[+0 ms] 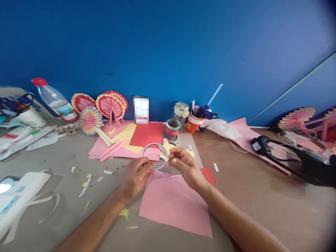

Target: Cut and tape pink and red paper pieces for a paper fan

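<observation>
A roll of tape [153, 145], a thin whitish ring, is held up over the near edge of the pile of coloured paper. My left hand [135, 176] is closed on the lower left of the ring. At its right side, my right hand [187, 168] has thumb and forefinger pinched together by a pale bit of the tape; its other fingers are curled. Below both hands a pink paper sheet [174, 206] lies flat, with a whitish strip along its far edge, partly hidden by my hands.
Red paper [147, 134] tops a pile of pink and yellow sheets. Behind stand folded paper fans [110, 106], a bottle [59, 103], a small tub [172, 128] and a red cup [193, 123] of tools. Scraps litter the left; a black device [301, 161] lies right.
</observation>
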The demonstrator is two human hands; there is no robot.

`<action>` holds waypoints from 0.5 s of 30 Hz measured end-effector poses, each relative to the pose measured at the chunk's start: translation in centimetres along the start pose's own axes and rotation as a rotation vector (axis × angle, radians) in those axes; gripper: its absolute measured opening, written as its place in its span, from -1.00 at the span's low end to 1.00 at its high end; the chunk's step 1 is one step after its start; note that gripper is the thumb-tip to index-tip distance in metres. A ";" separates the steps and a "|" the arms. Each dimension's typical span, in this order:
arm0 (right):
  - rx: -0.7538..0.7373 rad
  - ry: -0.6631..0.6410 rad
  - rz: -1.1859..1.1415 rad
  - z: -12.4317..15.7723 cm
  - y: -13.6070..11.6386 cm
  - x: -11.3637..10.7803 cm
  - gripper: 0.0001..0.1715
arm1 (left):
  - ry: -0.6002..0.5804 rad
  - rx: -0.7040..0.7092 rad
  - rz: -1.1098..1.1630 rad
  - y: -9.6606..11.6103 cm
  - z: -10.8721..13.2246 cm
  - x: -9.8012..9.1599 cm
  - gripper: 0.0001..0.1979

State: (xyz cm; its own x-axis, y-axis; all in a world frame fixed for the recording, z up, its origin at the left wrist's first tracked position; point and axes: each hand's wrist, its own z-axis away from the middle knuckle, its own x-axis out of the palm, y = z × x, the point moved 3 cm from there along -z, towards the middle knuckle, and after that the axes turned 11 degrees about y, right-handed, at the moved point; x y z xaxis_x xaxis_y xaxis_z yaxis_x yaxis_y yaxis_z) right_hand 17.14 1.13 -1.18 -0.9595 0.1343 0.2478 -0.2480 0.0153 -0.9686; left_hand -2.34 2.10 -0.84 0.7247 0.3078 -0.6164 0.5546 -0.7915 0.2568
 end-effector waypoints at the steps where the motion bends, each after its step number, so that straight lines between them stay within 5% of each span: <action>1: 0.022 0.014 -0.010 0.0 0.0 0.0 -0.67 | -0.003 -0.008 0.009 -0.1 0.0 0.0 -0.85; 5: 0.190 -0.073 -0.088 -0.2 0.3 0.4 -0.67 | 0.010 0.003 0.028 0.1 0.1 0.2 -0.86; 12: 0.443 -0.036 -0.102 -0.6 0.3 -0.2 -0.61 | -0.106 0.064 0.094 0.2 0.5 1.1 -0.81; 15: 0.417 -0.015 -0.048 -0.4 0.3 -0.2 -0.59 | -0.087 -0.021 0.163 0.1 0.5 0.8 -0.57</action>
State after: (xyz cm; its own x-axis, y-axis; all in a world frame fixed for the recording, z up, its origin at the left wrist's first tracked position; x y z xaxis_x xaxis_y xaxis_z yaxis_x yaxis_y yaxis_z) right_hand 17.34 1.51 -1.54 -0.9467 0.1287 0.2953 -0.3221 -0.3817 -0.8663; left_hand -1.98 1.99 -1.69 0.7679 0.1285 -0.6275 0.4417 -0.8158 0.3734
